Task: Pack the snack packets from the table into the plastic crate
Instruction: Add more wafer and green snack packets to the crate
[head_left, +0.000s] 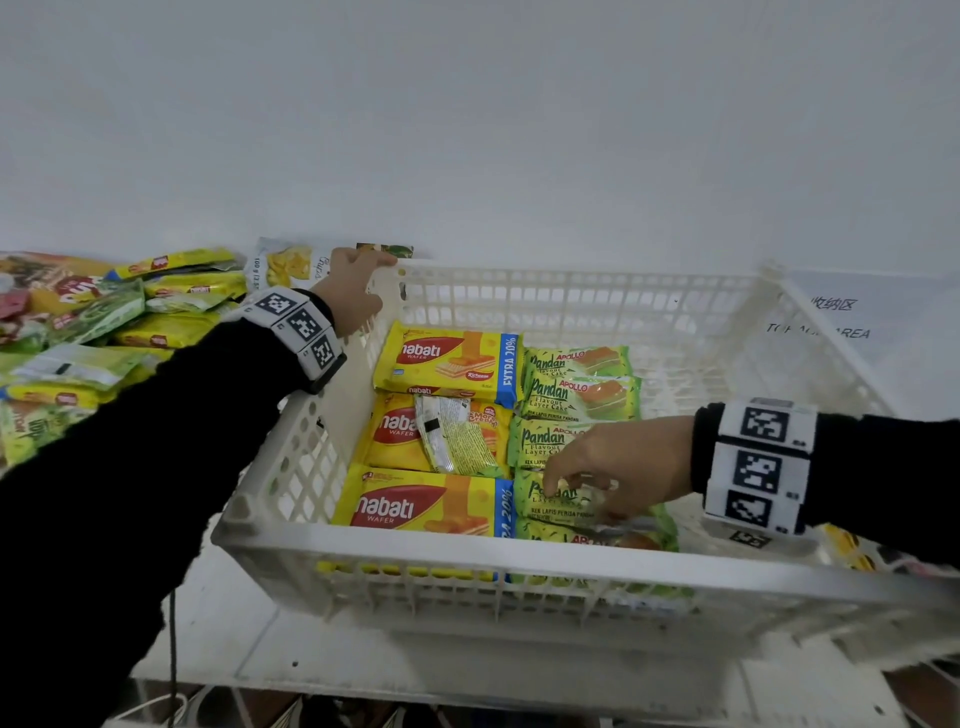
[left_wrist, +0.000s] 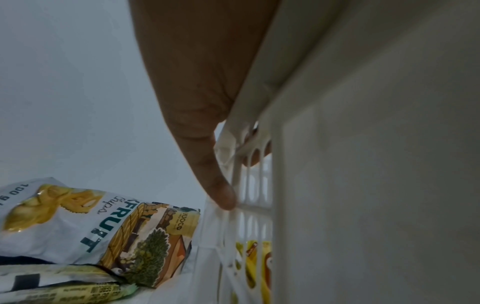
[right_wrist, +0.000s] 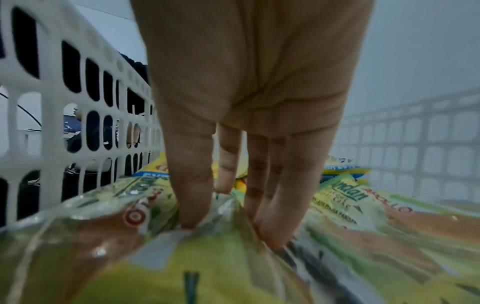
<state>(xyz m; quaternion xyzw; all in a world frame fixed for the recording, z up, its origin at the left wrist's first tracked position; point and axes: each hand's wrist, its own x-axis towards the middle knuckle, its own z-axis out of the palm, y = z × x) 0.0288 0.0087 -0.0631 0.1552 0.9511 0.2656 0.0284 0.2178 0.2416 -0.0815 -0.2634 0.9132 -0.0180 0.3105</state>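
Green, crinkled Pandan cake packet (head_left: 558, 499)

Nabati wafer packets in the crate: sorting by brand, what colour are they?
Nabati wafer packets: yellow, red logo, blue end stripe; clearest in the head view.

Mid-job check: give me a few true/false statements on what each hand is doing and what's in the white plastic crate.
1. The left hand grips the far left corner of the white plastic crate. True.
2. The right hand is outside the crate. False: it is inside, fingers on a green Pandan layer cake packet.
3. Yellow Nabati wafer packets fill the crate's left side. True.
4. The crate's right side is packed full. False: its floor there shows bare.
5. Loose snack packets lie left of the crate. True.
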